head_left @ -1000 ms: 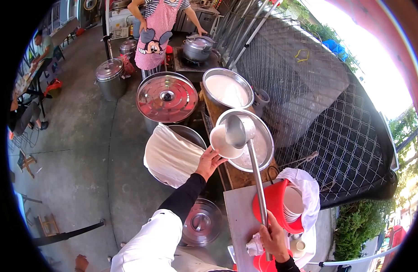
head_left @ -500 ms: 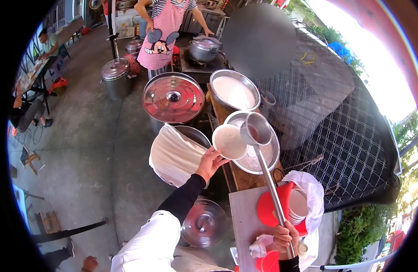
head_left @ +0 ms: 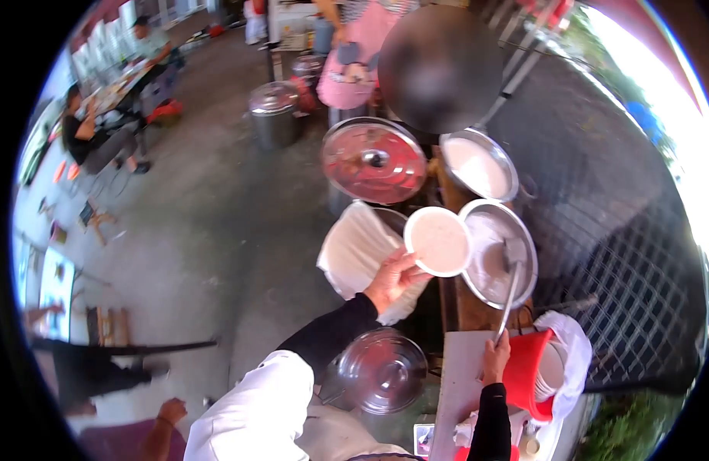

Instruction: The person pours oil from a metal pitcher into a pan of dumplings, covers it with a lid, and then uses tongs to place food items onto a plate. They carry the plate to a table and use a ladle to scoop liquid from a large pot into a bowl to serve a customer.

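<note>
White and filled with a pale liquid, the bowl (head_left: 439, 240) sits in the left hand (head_left: 393, 278), whose fingers curl under its near rim and hold it level above the gap between two big pots. Just to its right, the right hand (head_left: 495, 358) is closed around the end of a long metal ladle (head_left: 510, 288); the handle slants up and away from the hand, and its cup looks to be lowered into the wide steel basin (head_left: 516, 230), though blur makes it hard to tell whether it touches the liquid there. The two hands are well apart, the left raised forward and the right low, near the grey bench (head_left: 454, 376).

Left of the bowl, a white cloth (head_left: 354, 250) drapes over a large pot, hiding most of its mouth. Beyond that stands a pot closed with a reddish, shiny lid (head_left: 374, 160), and to its right a second steel basin (head_left: 477, 164) holds white liquid. Below the left forearm, a round metal lid (head_left: 381, 370) lies near the bench edge. A red container (head_left: 527, 369) with a stack of white bowls (head_left: 558, 367) stands just beside the right hand. At the top of the view, a person in a pink apron (head_left: 354, 69) stands behind the pots.
</note>
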A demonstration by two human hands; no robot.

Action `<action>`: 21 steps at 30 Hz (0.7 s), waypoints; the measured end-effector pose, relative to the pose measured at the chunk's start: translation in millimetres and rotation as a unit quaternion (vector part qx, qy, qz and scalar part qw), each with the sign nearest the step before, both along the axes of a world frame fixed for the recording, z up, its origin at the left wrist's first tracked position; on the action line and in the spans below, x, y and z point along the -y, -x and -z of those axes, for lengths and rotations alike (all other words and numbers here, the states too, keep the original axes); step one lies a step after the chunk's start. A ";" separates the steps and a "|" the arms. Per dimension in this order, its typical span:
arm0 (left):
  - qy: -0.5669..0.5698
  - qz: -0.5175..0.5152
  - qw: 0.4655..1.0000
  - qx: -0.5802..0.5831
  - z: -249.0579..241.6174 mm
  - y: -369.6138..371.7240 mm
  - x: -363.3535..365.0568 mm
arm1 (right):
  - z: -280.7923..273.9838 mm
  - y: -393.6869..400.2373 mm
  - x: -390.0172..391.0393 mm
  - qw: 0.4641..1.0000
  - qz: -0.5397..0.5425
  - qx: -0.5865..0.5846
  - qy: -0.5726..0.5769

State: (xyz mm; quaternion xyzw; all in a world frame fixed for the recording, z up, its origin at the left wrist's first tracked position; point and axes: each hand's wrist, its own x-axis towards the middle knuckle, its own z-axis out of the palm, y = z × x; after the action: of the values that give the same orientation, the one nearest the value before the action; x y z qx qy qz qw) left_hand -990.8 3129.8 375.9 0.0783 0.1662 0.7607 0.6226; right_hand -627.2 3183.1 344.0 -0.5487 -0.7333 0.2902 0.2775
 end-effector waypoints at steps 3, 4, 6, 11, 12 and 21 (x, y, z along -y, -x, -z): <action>0.003 -0.019 1.000 -0.012 -5.4 14.6 30.1 | 6.3 21.7 -2.5 0.982 0.055 0.177 -0.047; 0.016 -0.029 0.999 -0.002 -5.0 19.0 40.4 | 8.7 27.8 -2.7 0.978 0.047 0.199 -0.039; 0.003 -0.057 0.998 0.012 -13.6 25.6 65.2 | 29.0 28.3 -13.1 0.973 0.051 0.223 -0.026; 0.003 -0.129 0.991 0.018 -18.3 32.2 131.9 | 50.0 26.7 -31.4 0.988 0.005 0.154 0.003; 0.005 -0.143 0.990 0.011 -22.9 32.5 147.1 | 48.2 27.5 -34.9 0.989 0.008 0.145 0.039; 0.044 -0.281 0.959 -0.008 -47.5 17.9 275.9 | 10.3 61.8 -11.1 0.905 -0.009 0.318 -0.284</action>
State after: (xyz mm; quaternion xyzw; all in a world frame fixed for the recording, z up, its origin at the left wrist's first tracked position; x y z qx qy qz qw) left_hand -1008.6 2853.9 423.4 0.0069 0.2196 0.8961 0.3856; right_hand -689.0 3194.2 333.7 -0.5031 -0.8389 -0.1174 0.1713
